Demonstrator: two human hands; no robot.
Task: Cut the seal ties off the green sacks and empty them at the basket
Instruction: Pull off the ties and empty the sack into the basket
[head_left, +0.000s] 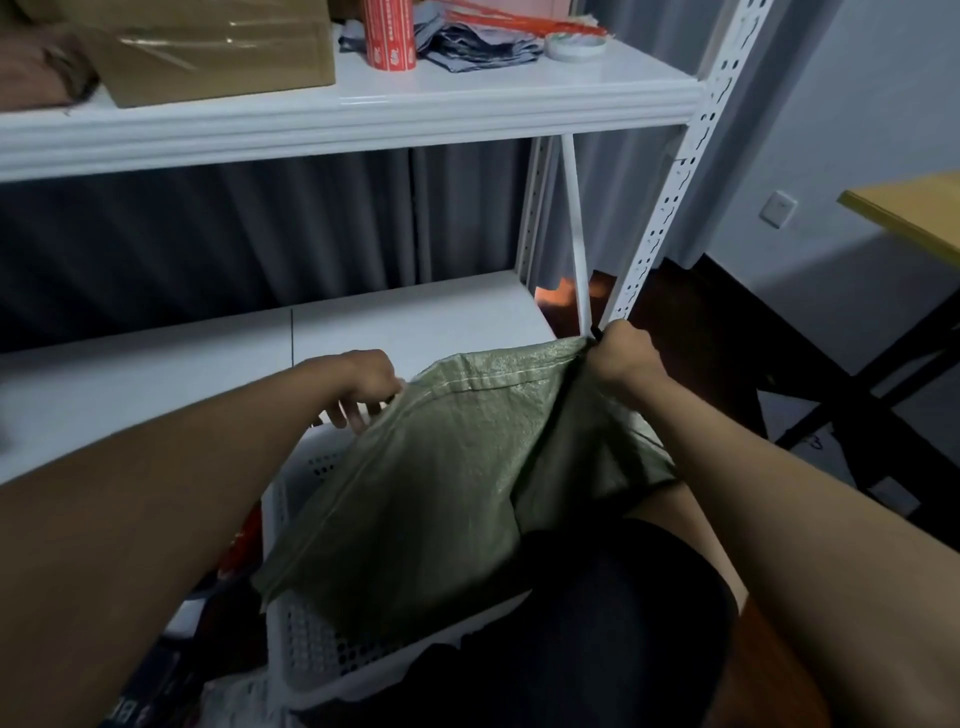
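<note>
**Sack held over the basket, ready to shake out**

The green woven plastic sack (441, 467) hangs upended over the white perforated plastic basket (311, 654), its sewn hem uppermost. The right hand (621, 358) pinches the corner at two o'clock; the left hand (358, 387), at ten o'clock, has fingers curled at the other edge — whether it truly grips is unclear. Better to lift both corners level and shake, keeping the mouth inside the rim. Beyond stands a white metal shelving rack (363, 114) — with a taped cardboard box (208, 62) at eleven o'clock.
</note>
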